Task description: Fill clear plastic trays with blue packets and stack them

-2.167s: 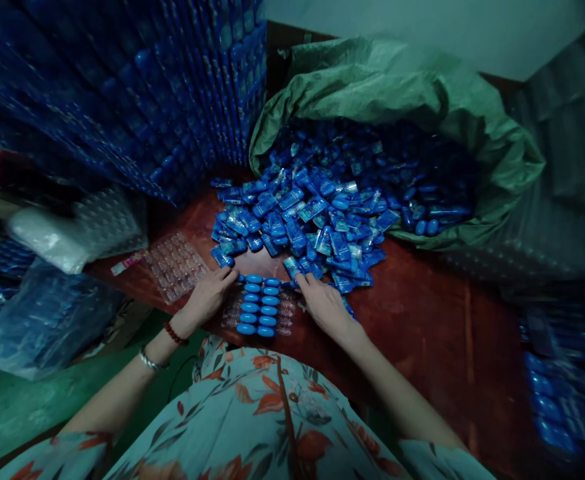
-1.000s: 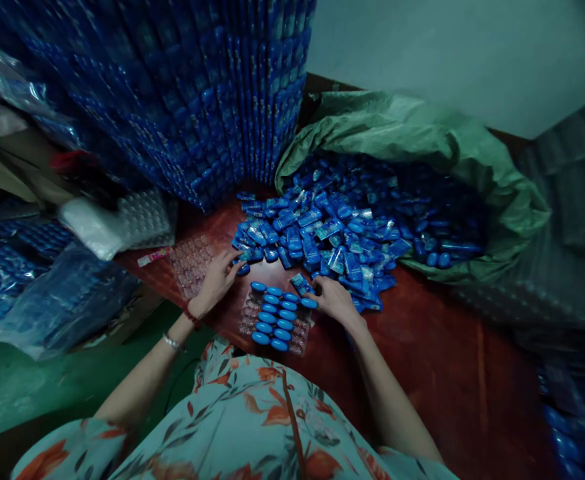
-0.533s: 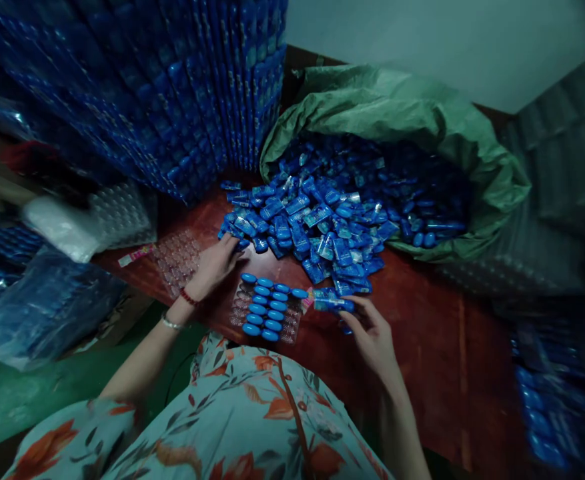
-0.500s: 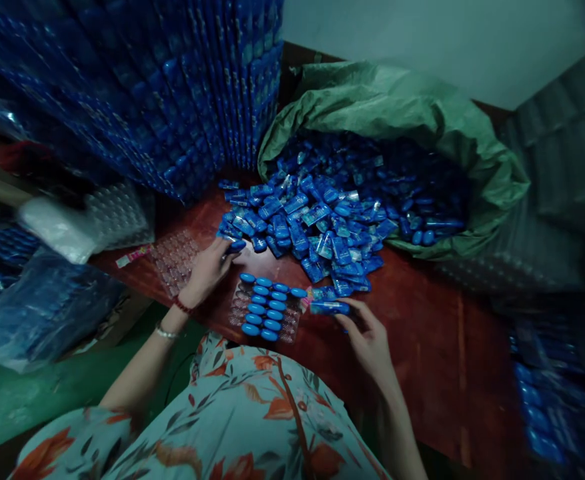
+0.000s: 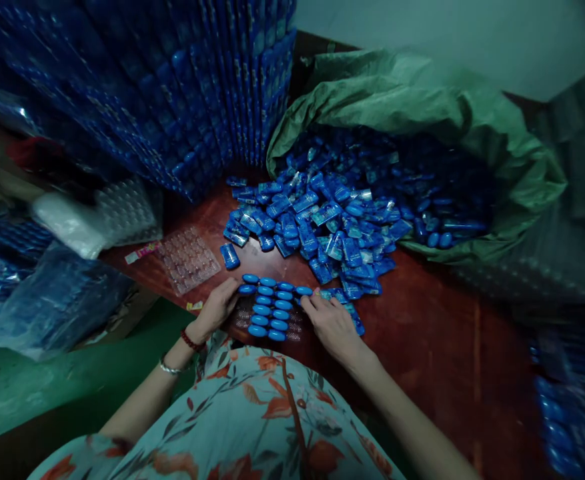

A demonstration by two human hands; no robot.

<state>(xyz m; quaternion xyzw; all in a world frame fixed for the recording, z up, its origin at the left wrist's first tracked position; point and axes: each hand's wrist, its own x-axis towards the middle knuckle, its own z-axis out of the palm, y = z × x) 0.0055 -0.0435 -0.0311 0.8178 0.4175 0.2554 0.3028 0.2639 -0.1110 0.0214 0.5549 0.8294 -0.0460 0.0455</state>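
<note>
Head view: clear plastic blister tray (image 5: 271,312) of blue oval capsules (image 5: 271,309), long axes crosswise; left hand (image 5: 218,308) pinching one capsule, right hand (image 5: 331,323) fingertips pressing the tray's edge.

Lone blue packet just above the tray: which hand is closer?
Left. The left hand sits right below the lone blue packet, at the tray's left edge; the right hand is across the tray, farther right.

Left hand (image 5: 218,308) palm-down, fingers extended forward and slightly inward, wrist ringed by a red bead band and a metal bangle. Right hand (image 5: 333,325) palm-down, fingers loosely curled, tips directed toward the left hand. Both forearms bare, converging from the lower frame.
</note>
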